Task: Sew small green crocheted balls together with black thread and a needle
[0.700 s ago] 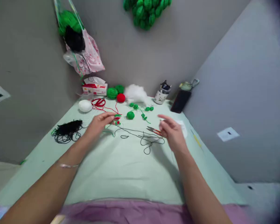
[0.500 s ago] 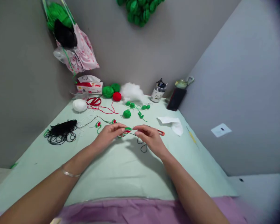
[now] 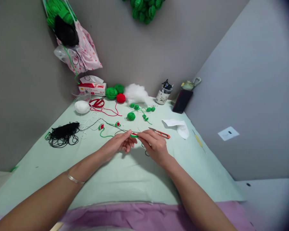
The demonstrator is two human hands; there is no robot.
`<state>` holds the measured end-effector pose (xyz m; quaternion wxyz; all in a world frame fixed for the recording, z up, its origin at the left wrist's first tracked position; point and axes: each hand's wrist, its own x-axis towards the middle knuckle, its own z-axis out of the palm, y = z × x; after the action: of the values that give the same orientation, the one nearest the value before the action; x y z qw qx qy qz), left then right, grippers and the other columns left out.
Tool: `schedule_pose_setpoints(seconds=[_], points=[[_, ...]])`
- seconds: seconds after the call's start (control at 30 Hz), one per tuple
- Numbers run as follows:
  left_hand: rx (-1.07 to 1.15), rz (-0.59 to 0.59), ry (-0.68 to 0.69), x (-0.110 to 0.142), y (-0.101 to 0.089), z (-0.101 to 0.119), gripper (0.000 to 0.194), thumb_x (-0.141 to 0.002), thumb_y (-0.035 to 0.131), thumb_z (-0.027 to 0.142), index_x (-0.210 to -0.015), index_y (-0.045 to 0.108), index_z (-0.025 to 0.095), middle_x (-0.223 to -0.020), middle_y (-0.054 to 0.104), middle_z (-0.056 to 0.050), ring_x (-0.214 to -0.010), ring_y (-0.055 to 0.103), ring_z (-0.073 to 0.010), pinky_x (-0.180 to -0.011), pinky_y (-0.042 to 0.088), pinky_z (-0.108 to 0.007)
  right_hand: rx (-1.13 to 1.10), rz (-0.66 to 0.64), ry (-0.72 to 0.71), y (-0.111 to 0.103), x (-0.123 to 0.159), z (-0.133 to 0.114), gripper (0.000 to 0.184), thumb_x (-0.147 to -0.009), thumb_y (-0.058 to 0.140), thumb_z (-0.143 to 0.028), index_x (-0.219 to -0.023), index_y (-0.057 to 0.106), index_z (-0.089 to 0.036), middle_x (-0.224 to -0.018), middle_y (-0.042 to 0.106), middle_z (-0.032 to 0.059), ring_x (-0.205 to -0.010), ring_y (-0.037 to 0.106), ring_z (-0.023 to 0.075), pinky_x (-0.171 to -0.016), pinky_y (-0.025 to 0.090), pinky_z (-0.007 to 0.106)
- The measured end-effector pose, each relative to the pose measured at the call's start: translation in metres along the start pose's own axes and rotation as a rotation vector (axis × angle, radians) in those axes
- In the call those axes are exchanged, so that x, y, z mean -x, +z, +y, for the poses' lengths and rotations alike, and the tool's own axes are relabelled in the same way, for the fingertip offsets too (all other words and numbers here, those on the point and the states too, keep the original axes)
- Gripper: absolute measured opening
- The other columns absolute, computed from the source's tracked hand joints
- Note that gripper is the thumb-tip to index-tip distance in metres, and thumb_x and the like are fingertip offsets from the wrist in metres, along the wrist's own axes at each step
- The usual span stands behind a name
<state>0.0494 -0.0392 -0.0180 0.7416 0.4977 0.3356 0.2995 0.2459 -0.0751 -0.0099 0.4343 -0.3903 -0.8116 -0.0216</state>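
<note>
Between both hands, above the table, is a small crocheted piece (image 3: 134, 135) in green, red and white. My left hand (image 3: 117, 145) pinches its left end between thumb and finger, with the other fingers curled below. The fingertips of my right hand (image 3: 155, 145) are closed on its right end. Two similar small pieces, one on the left (image 3: 101, 127) and one nearer the middle (image 3: 118, 124), lie beyond my left hand. Black yarn (image 3: 110, 124) runs across the table behind the hands. Just past my right hand lie orange thread snips (image 3: 164, 134).
A black yarn bundle (image 3: 64, 134) lies left, below a white yarn ball (image 3: 82, 107). Green yarn balls (image 3: 111, 93), a red ball (image 3: 120, 98), white stuffing (image 3: 136, 93) and a tissue box (image 3: 92, 89) line the back. At right are a phone (image 3: 182, 101), tissue (image 3: 177, 125) and yellow-handled hook (image 3: 198, 141).
My right hand has come left from beside the snips and taken the crocheted piece's right end. My left hand has brought the piece nearer and to the right; the piece has since turned.
</note>
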Motion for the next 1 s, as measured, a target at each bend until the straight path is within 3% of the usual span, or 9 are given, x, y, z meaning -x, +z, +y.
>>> schedule_pose_setpoints(seconds=[0.13,0.43,0.63,1.0], points=[[0.155,0.031,0.047,0.000,0.003,-0.001,0.033,-0.082,0.075,0.045,-0.081,0.062,0.015,-0.072,0.060,0.000,-0.060,0.056,-0.0079,-0.059,0.047,-0.018,0.007,-0.007,-0.038,0.000,-0.001,-0.004,0.019,-0.098,0.054,-0.013,-0.109,0.069,-0.017,-0.094,0.071,0.0096,-0.082,0.067,0.0154,-0.071,0.052,0.025],[0.286,0.104,0.061,0.000,-0.001,0.000,0.025,-0.084,0.077,0.034,-0.086,0.060,0.016,-0.080,0.061,-0.001,-0.075,0.063,-0.0112,-0.072,0.059,-0.023,-0.330,-0.059,0.336,-0.003,0.001,-0.009,0.032,-0.101,0.046,-0.019,-0.131,0.057,-0.022,-0.085,0.071,0.0013,-0.059,0.058,0.0095,-0.061,0.050,0.023],[0.252,0.064,0.057,0.001,0.000,0.003,0.026,-0.082,0.078,0.034,-0.087,0.066,0.012,-0.080,0.063,-0.002,-0.074,0.062,-0.0106,-0.070,0.058,-0.021,-0.127,-0.163,0.389,-0.002,0.000,-0.012,0.019,-0.097,0.053,-0.022,-0.105,0.070,-0.019,-0.070,0.070,0.0009,-0.057,0.060,0.0112,-0.059,0.044,0.022],[0.235,0.087,0.066,0.001,-0.001,0.005,0.022,-0.081,0.076,0.032,-0.085,0.065,0.014,-0.083,0.062,-0.002,-0.073,0.061,-0.0107,-0.071,0.057,-0.023,-0.039,-0.163,0.339,-0.006,0.000,-0.010,0.020,-0.097,0.052,-0.023,-0.097,0.072,-0.019,-0.060,0.064,-0.0007,-0.051,0.054,0.0110,-0.053,0.035,0.023]])
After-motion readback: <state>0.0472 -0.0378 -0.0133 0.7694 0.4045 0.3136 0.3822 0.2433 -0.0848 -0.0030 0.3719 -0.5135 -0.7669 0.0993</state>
